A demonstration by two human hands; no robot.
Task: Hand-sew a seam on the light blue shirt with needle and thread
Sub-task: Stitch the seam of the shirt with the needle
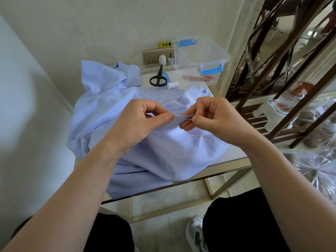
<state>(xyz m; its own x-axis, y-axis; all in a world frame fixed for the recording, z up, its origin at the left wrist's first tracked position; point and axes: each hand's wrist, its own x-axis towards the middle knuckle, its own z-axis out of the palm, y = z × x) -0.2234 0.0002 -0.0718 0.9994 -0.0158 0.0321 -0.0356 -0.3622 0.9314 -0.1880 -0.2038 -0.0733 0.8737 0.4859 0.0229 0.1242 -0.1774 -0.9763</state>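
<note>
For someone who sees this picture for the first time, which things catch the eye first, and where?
The two hands in the middle: the left hand pinches a fold of the light blue shirt, and the right hand pinches the needle at that fold. Below them, loose white thread loops on the shirt. Behind, by the wall, lie black scissors and a clear box.

The shirt [101, 113] covers most of the tabletop [235, 154]; scissors [158, 78], spool [173, 85] and clear box [201, 57] block its far edge. I find bare passage only along the right.
</note>
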